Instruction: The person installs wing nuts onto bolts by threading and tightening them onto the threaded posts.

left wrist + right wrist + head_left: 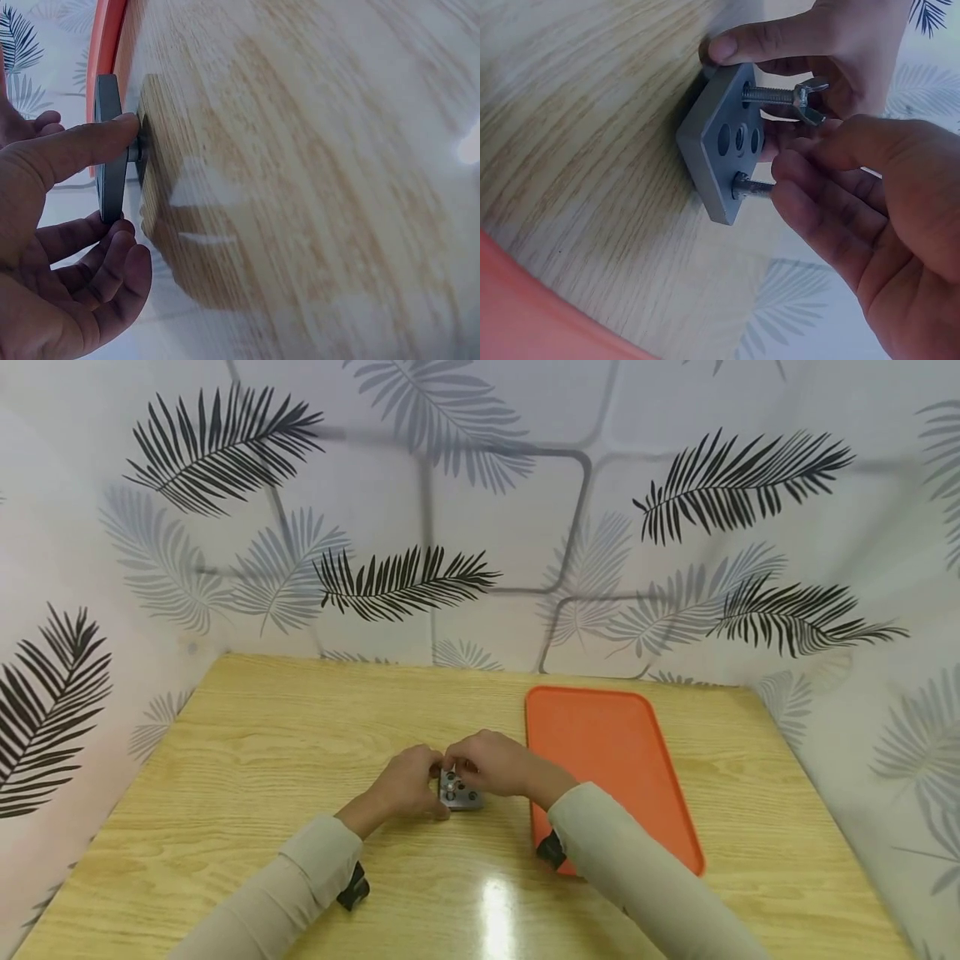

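Observation:
A grey metal plate (465,800) with several round holes is held just above the table by my left hand (408,785). In the left wrist view, thumb and fingers grip the plate (112,187) by its edges, and a bolt head (135,152) sticks out underneath. Two threaded bolts pass through the plate in the right wrist view. One bolt (772,95) carries a wing nut (807,97) near its end. My right hand (900,187) pinches the end of the other bolt (751,187); its fingertips hide whatever is on that end.
An orange tray (600,752) lies on the wooden table (300,718) to the right, partly under the right forearm. Black devices (354,887) are strapped beneath both wrists. Leaf-patterned cloth (480,527) stands behind the table and at its sides.

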The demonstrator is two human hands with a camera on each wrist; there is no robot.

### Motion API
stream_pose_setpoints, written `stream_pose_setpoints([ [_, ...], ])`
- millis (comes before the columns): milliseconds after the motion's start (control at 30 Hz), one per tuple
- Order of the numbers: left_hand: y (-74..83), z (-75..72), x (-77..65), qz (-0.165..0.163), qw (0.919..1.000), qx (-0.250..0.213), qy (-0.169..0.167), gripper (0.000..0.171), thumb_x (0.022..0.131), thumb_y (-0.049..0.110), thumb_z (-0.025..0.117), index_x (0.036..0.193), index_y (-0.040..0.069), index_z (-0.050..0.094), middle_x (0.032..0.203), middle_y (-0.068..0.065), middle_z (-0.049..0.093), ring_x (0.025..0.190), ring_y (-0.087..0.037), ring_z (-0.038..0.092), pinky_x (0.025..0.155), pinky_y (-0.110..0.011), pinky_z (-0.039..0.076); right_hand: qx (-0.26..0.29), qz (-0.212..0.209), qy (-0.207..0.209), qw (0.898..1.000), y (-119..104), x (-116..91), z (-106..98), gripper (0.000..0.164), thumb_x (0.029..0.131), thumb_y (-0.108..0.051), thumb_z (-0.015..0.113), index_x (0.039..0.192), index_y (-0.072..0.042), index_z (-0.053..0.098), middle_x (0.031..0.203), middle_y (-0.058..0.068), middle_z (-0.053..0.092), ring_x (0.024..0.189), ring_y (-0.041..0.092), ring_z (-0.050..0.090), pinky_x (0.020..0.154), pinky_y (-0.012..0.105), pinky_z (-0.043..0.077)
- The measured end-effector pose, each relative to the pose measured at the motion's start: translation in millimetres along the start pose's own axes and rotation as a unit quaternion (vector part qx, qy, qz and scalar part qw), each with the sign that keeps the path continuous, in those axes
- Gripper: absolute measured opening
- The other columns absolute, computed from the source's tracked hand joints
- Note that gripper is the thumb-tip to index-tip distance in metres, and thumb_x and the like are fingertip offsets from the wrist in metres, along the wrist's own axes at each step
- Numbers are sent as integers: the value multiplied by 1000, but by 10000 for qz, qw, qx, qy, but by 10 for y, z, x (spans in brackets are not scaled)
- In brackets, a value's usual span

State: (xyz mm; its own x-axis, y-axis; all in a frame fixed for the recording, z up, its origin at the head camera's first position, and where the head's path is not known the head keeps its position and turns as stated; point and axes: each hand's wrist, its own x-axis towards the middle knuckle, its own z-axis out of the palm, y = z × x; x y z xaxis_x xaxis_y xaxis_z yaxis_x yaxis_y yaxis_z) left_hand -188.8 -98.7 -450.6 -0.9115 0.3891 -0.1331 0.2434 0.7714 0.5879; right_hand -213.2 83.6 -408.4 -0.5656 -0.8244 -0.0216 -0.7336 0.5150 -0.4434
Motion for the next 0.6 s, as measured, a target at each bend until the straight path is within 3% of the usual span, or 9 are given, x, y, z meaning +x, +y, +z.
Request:
stream_pose_setpoints([
  [133,3,4,-7,-18,10000,-12,2,46,64,17,95,101,6,69,94,-4,65,82,-15,54,79,-35,50,-29,22,-168,9999,10,12,14,21,94,0,60,110,-5,71,97,6,74,76,10,62,72,21,51],
  [233,2,-2,-5,14,10000,-31,10,43,64,16,94,97,7,69,91,-4,64,79,-14,51,74,-34,47,-19,20,-241,9997,7,21,26,22,92,0,63,112,-5,71,97,5,74,84,13,68,74,21,53],
  [400,-4,-8,1,104,9999,-69,38,40,63,15,94,94,8,69,86,-2,65,75,-13,49,69,-31,44,40,71,-281,9996,-13,32,34,20,91,-3,66,110,-5,71,94,5,74,81,11,67,72,20,52],
  [600,-3,-6,-6,68,9999,-68,65,44,63,14,94,100,6,70,96,-4,67,87,-16,59,82,-39,52,53,277,-368,9989,-31,41,68,7,92,-11,69,99,-9,70,89,2,73,76,8,65,69,18,50],
])
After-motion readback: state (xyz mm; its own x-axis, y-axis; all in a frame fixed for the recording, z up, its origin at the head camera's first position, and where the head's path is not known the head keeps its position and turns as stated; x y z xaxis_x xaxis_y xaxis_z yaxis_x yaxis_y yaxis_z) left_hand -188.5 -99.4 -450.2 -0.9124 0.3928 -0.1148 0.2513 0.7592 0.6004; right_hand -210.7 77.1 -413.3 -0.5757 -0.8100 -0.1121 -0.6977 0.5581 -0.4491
